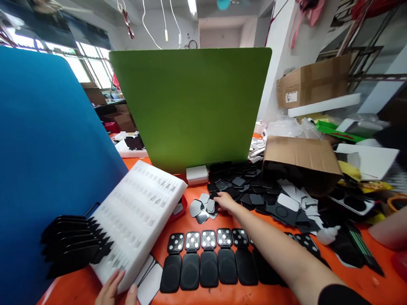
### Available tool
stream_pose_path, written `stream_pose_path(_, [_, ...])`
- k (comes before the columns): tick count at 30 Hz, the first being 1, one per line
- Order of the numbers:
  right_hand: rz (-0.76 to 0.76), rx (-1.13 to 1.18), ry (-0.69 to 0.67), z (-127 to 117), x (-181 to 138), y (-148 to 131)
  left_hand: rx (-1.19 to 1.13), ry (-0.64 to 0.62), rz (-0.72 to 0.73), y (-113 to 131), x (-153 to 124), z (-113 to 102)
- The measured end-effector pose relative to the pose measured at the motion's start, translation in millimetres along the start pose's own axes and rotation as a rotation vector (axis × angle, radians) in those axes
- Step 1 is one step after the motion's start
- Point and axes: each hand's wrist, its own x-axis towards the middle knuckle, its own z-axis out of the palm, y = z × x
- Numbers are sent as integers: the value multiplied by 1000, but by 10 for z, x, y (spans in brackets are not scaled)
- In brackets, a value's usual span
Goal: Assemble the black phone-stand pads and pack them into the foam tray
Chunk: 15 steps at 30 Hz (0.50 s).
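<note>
The right hand (225,202) reached forward across the orange table (352,279), fingers stretched flat and resting on a small cluster of grey metal plates (203,207) at the near edge of a heap of black plastic parts (257,193). Whether the fingertips had pinched one of the plates could not be told; the hand looked loosely open, lying on them rather than clenched.

The left hand (114,301) sat at the near edge of the table, its fingers spread against the near corner of a white foam tray (138,216), touching it without closing round it. The tray lay tilted, its long axis running from the near left up toward the far right, its far end pointing at a small white block (197,174) at the foot of the green divider (193,104). Rows of thin slots ran along its top.

Between the two hands, a row of black phone-holder pieces (208,258) lay side by side, each with its long axis pointing away from the person, a square head with white dots at the far end and a rounded pad at the near end. A stack of black curved parts (71,243) sat to the left of the tray, against the blue divider (35,172). An open cardboard box (300,158) lay tipped on its side behind the heap, its mouth facing it. Another person's arm (401,228) rested at the right edge.
</note>
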Motion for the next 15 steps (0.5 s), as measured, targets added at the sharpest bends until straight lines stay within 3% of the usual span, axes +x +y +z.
stream_pose_path(3, [-16, 54, 52, -49, -40, -4, -9, -115, 125, 200, -68, 163])
stream_pose_path(9, [3, 186, 107, -204, -162, -20, -200, -369, 100, 435, -119, 543])
stream_pose_path(12, [2, 259, 97, -254, -304, -53, -363, -515, -24, 567, -87, 800])
stream_pose_path(15, [-11, 323, 32, -229, -575, -92, -556, -657, -268, 770, -59, 1085])
